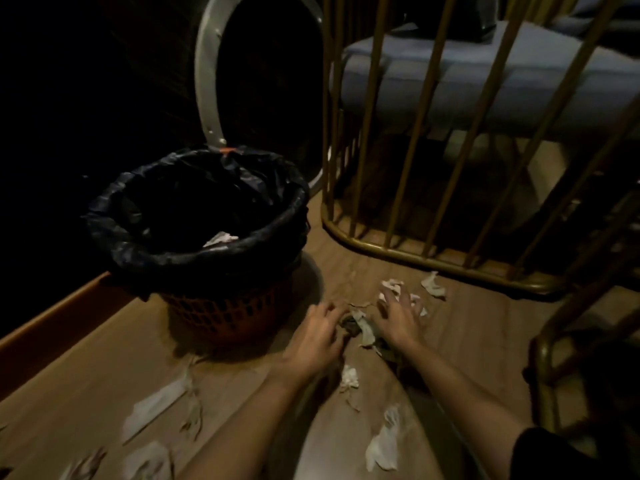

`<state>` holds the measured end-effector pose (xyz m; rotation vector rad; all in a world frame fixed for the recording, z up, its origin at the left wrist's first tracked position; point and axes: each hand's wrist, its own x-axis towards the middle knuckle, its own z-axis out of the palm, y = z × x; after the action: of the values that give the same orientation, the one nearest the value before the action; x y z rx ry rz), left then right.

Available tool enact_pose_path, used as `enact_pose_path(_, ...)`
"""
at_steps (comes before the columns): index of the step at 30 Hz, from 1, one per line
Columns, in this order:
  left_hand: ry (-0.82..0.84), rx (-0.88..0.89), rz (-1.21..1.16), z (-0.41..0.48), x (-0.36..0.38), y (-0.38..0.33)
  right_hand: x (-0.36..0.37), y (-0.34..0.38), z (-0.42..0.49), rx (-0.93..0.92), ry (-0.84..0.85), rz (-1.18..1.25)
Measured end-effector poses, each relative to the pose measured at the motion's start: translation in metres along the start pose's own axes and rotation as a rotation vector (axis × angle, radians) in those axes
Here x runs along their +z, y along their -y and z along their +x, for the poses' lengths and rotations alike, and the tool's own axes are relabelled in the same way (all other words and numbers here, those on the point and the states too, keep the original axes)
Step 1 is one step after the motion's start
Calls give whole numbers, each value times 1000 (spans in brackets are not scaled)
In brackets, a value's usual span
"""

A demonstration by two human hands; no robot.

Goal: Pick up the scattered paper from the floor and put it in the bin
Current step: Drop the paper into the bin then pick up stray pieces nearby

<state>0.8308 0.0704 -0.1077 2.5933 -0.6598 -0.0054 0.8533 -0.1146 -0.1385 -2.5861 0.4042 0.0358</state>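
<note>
An orange mesh bin [221,313] lined with a black bag [166,251] stands on the wooden floor, left of centre; one white scrap [220,238] lies inside it. Crumpled white paper lies scattered on the floor. Both my hands are low over a small heap of paper [362,329] just right of the bin. My left hand [320,332] curls at the heap's left side. My right hand [398,315] has its fingers spread over the heap's right side. Whether either hand grips paper is blurred.
More scraps lie near my arms [349,375], [384,441], at the lower left [156,407], and by the railing [433,285]. A gold metal frame [381,251] with vertical bars rises to the right. A white hoop [204,77] stands behind the bin.
</note>
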Motion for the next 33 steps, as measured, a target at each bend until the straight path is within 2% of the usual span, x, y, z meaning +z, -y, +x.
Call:
enact_pose_path(3, 215, -159, 11, 15, 45, 14, 10, -13, 16, 77, 148, -46)
enact_pose_path(6, 239, -218, -15, 39, 70, 21, 16, -14, 32, 94, 254, -66)
enact_pose_path(8, 218, -200, -35, 54, 83, 18, 25, -20, 31, 51, 151, -108)
enact_pose_path(11, 154, -161, -124, 69, 94, 7, 48, -32, 10, -84, -144, -118)
enact_pose_path(14, 175, -157, -126, 84, 98, 8, 62, -44, -11, -190, -257, -55)
enact_pose_path(17, 157, -72, -56, 99, 102, 12, 42, -50, -6, -215, -273, 165)
enact_pose_path(20, 99, -84, -78, 101, 102, 11, 5, -52, 31, -88, -304, 385)
enact_pose_path(22, 94, -74, -63, 96, 99, 9, -12, -61, 64, -98, -373, 230)
enact_pose_path(23, 91, -69, -66, 93, 97, 8, -16, -69, 80, -88, -344, 92)
enact_pose_path(25, 56, -64, -92, 86, 89, 7, -14, -88, 98, 6, -176, -119)
enact_pose_path(27, -17, -57, -136, 74, 80, 8, -3, -102, 96, 54, -131, -115)
enact_pose_path(30, -75, -17, -166, 43, 74, 11, 19, -102, 72, -27, -319, -47)
enact_pose_path(33, 8, 93, -132, 0, 77, 13, 28, -97, 48, -63, -396, 18)
